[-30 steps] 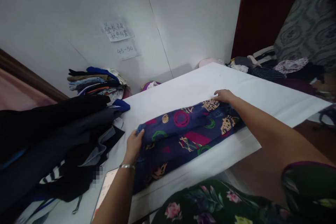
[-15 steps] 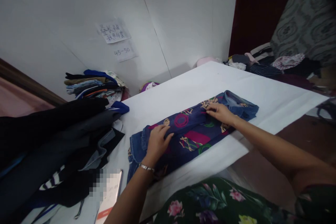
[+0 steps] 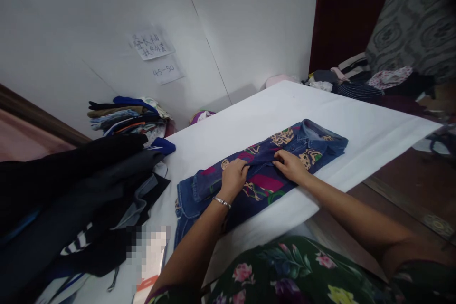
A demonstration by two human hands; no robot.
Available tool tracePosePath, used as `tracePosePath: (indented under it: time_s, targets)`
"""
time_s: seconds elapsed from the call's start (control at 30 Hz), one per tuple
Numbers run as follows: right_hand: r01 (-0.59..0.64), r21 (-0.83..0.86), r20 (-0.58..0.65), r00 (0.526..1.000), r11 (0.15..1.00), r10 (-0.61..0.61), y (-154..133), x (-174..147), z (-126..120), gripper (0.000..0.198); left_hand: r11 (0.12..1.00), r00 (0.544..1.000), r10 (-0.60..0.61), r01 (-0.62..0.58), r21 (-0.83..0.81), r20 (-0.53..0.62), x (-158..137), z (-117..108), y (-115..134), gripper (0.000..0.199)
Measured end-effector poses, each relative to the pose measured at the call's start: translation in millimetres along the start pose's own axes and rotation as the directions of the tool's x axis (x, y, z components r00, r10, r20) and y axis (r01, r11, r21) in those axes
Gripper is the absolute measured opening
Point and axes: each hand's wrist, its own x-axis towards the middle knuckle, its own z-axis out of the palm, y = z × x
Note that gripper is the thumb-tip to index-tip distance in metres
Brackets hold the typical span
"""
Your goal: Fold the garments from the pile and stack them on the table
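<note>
Your left hand (image 3: 234, 178) rests on the patterned denim garment (image 3: 265, 182), fingers bent and thumb close beside them; your right hand (image 3: 290, 166) sits just along from it, thumb and forefinger close together at the cloth. Whether either hand pinches a fold or merely presses on it, you cannot tell from this view. Beside your left forearm lies a phone (image 3: 147, 283), partly masked.

You have the garment directly under both hands, in front of your body, its long axis slanting from near left to far right across the white table (image 3: 370, 123). Your left hand is the nearer to its plain denim end (image 3: 187, 199), at the near left; your right is the nearer to the collar (image 3: 329, 145), at the far right. A line from one set of your fingertips to the other runs roughly along that axis.

To your left, apart from the garment, sprawls a heap of dark clothes (image 3: 71, 185). Farther off, you have a folded stack (image 3: 130, 116) by the wall (image 3: 263, 19), and more clothing (image 3: 359, 90) beyond the table at the right.
</note>
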Motion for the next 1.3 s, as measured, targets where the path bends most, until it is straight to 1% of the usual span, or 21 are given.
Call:
tracePosePath:
  time_s: [0.13, 0.2, 0.23, 0.33, 0.4, 0.53, 0.63, 0.73, 0.8, 0.83, 0.9, 0.93, 0.97, 1.0, 1.03, 1.07, 1.13, 1.17, 1.23, 1.3]
  targets:
    - [-0.001, 0.021, -0.007, 1.000, 1.000, 0.001, 1.7, -3.8, 0.8, 0.010, 0.999, 1.000, -0.027, 0.027, 0.038, -0.010, 0.2, -0.2, -1.0, 0.018]
    - [-0.015, -0.025, 0.030, 0.999, 1.000, 0.015, 1.9, -7.1, -0.7, 0.014, 0.996, 1.000, 0.006, -0.005, 0.087, -0.008, -1.0, 2.6, -2.4, 0.018]
    - [-0.017, -0.066, 0.057, 0.998, 0.998, 0.021, 1.9, -8.8, -1.6, 0.016, 0.993, 0.999, 0.037, -0.038, 0.114, 0.014, -2.5, 4.8, -3.2, 0.018]
    - [0.013, -0.209, 0.140, 0.990, 0.978, 0.016, 0.8, -13.1, -4.2, 0.021, 0.971, 0.983, 0.126, -0.149, 0.185, 0.134, -10.4, 13.2, -5.9, 0.017]
    - [0.059, -0.284, 0.175, 0.984, 0.957, -0.008, -1.1, -14.3, -5.6, 0.024, 0.959, 0.974, 0.136, -0.175, 0.224, 0.180, -16.4, 18.0, -7.9, 0.018]
    - [0.117, -0.392, 0.232, 0.972, 0.913, -0.025, -5.1, -13.8, -8.7, 0.021, 0.946, 0.981, 0.097, -0.143, 0.292, 0.165, -26.2, 18.9, -13.2, 0.016]
    - [0.146, -0.422, 0.290, 0.957, 0.895, -0.019, -7.2, -13.1, -13.5, 0.019, 0.940, 0.987, 0.060, -0.107, 0.324, 0.152, -34.7, 13.5, -20.1, 0.012]
    - [0.184, -0.444, 0.335, 0.942, 0.877, -0.028, -13.9, -8.5, -20.9, 0.022, 0.946, 0.992, 0.030, -0.069, 0.316, 0.126, -45.3, 9.1, -28.2, 0.009]
    - [0.208, -0.438, 0.311, 0.948, 0.875, -0.070, -23.5, 0.0, -24.4, 0.023, 0.955, 0.993, 0.024, -0.056, 0.292, 0.113, -50.8, 8.9, -31.7, 0.009]
    - [0.226, -0.416, 0.280, 0.953, 0.881, -0.112, -29.5, 6.0, -24.6, 0.023, 0.958, 0.993, 0.021, -0.052, 0.281, 0.113, -52.6, 9.7, -32.4, 0.009]
    - [0.286, -0.331, 0.203, 0.952, 0.899, -0.228, -41.2, 19.8, -19.6, 0.025, 0.961, 0.992, 0.012, -0.046, 0.273, 0.123, -54.2, 12.0, -31.8, 0.010]
    - [0.328, -0.277, 0.175, 0.941, 0.903, -0.288, -45.4, 26.6, -14.2, 0.027, 0.961, 0.992, 0.008, -0.043, 0.272, 0.128, -54.5, 13.1, -31.0, 0.010]
    - [0.368, -0.230, 0.165, 0.927, 0.901, -0.337, -47.7, 32.4, -6.9, 0.029, 0.962, 0.991, 0.006, -0.042, 0.271, 0.130, -55.0, 14.0, -30.1, 0.011]
    - [0.391, -0.202, 0.177, 0.916, 0.898, -0.359, -47.7, 36.8, 1.9, 0.033, 0.963, 0.991, 0.010, -0.045, 0.267, 0.130, -55.9, 14.5, -29.5, 0.011]
    - [0.389, -0.198, 0.214, 0.913, 0.899, -0.348, -45.2, 39.4, 11.5, 0.036, 0.964, 0.992, 0.017, -0.050, 0.260, 0.127, -57.5, 14.4, -29.6, 0.013]
    - [0.366, -0.219, 0.269, 0.914, 0.904, -0.305, -40.6, 40.3, 21.3, 0.040, 0.966, 0.992, 0.026, -0.057, 0.251, 0.123, -60.1, 13.7, -30.5, 0.014]
    - [0.300, -0.294, 0.373, 0.910, 0.907, -0.180, -27.5, 37.6, 38.6, 0.046, 0.973, 0.992, 0.040, -0.066, 0.223, 0.119, -68.1, 10.1, -35.5, 0.019]
    - [0.277, -0.327, 0.403, 0.906, 0.903, -0.131, -20.5, 35.0, 45.2, 0.048, 0.977, 0.993, 0.034, -0.058, 0.205, 0.117, -73.0, 7.0, -39.6, 0.023]
    - [0.271, -0.359, 0.419, 0.902, 0.893, -0.105, -9.1, 29.7, 53.0, 0.050, 0.985, 0.995, -0.026, 0.009, 0.170, 0.099, -82.4, -1.6, -50.6, 0.034]
    - [0.287, -0.371, 0.411, 0.904, 0.883, -0.121, -3.4, 26.4, 55.3, 0.052, 0.980, 0.989, -0.144, 0.138, 0.140, 0.031, -88.4, -13.1, -64.6, 0.037]
